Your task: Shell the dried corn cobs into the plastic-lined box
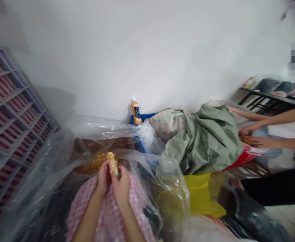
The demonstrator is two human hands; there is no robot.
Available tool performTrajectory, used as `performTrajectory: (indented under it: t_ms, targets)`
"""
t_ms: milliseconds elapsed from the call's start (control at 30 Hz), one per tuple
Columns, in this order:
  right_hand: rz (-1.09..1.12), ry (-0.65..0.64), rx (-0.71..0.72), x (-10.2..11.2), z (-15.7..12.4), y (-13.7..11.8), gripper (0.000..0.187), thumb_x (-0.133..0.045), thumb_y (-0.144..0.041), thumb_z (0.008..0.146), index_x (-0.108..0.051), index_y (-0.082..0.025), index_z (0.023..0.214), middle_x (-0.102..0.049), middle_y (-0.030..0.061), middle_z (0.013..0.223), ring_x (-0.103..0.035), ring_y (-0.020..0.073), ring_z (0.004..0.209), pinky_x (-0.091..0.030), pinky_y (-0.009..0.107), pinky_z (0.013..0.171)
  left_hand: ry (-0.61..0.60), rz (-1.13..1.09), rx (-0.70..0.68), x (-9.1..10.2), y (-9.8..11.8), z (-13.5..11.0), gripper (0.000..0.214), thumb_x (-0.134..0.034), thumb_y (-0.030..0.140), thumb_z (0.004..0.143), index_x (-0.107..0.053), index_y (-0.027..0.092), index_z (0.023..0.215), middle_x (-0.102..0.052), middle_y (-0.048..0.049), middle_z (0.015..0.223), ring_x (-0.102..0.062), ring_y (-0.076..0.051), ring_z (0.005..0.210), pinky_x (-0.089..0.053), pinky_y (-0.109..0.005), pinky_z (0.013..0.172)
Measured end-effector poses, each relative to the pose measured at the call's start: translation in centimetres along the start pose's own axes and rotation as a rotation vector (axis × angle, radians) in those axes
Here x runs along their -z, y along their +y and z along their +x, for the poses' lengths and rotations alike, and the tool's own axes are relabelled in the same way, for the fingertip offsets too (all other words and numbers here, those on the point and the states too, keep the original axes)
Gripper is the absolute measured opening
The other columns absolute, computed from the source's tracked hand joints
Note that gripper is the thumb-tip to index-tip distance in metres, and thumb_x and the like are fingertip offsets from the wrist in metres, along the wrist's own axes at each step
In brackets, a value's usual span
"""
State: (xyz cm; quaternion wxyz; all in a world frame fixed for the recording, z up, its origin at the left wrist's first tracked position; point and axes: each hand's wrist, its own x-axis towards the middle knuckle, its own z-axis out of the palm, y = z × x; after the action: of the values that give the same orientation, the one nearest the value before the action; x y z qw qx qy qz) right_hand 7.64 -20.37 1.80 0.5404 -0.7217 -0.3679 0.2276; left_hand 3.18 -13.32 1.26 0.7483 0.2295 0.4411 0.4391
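Between my two hands is a partly shelled corn cob [112,164], tilted, with yellow kernels left on part of it and a pale bare part. My left hand [103,177] grips it from the left side. From the right, my right hand [122,187] is closed around its lower end. A small green piece [119,175] shows by the right fingers; what it is I cannot make out. Just beyond the hands, loose corn kernels [97,163] lie in a cardboard box [86,145] lined with a clear plastic sheet [94,126].
A pink checked cloth [84,198] covers my lap. Purple slatted crates [13,111] rise at left. A juice bottle [136,112] stands by a blue crate [140,143] along the wall. Right of it are a green sack [203,141], a yellow bag [203,193] and another person's hands [260,142].
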Motion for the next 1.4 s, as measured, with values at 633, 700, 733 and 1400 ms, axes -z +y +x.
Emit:
performTrajectory:
  t_ms: [633, 700, 733, 1400]
  targets:
    - [0.075, 0.029, 0.032, -0.4, -0.3, 1.7, 0.031, -0.049, -0.036, 0.081, -0.059, -0.015, 0.1, -0.061, 0.011, 0.101, -0.057, 0.0223, 0.094, -0.042, 0.031, 0.081, 0.133, -0.096, -0.322, 1.2, -1.2, 1.0, 0.047, -0.062, 0.041, 0.069, -0.043, 0.029, 0.11, -0.062, -0.0005, 0.094, -0.062, -0.015, 0.078, -0.048, -0.026, 0.067]
    - [0.079, 0.051, 0.048, -0.4, -0.4, 1.5, 0.03, -0.049, -0.036, 0.081, -0.059, -0.015, 0.1, -0.061, 0.0107, 0.101, -0.057, 0.0221, 0.093, -0.042, 0.031, 0.081, 0.013, -0.104, -0.239, 0.8, -0.9, 0.5, 0.048, -0.058, 0.049, 0.071, -0.043, 0.027, 0.112, -0.064, -0.002, 0.093, -0.063, -0.016, 0.072, -0.048, -0.027, 0.061]
    - [0.073, 0.057, 0.059, -0.4, -0.4, 1.4, 0.029, -0.049, -0.036, 0.081, -0.059, -0.016, 0.1, -0.061, 0.0104, 0.1, -0.057, 0.0221, 0.092, -0.043, 0.031, 0.08, -0.028, -0.087, -0.213, 0.6, -0.7, 0.2, 0.048, -0.057, 0.05, 0.071, -0.044, 0.026, 0.11, -0.065, -0.003, 0.093, -0.063, -0.016, 0.068, -0.048, -0.026, 0.058]
    - [0.079, 0.032, 0.048, 0.0, -0.8, 0.6, 0.03, -0.05, -0.039, 0.081, -0.06, -0.016, 0.096, -0.064, 0.0091, 0.093, -0.058, 0.0213, 0.084, -0.042, 0.03, 0.073, -0.172, -0.106, -0.128, 0.4, -0.3, -0.9, 0.06, -0.066, 0.036, 0.066, -0.043, 0.028, 0.12, -0.06, -0.003, 0.102, -0.057, -0.01, 0.063, -0.047, -0.022, 0.058]
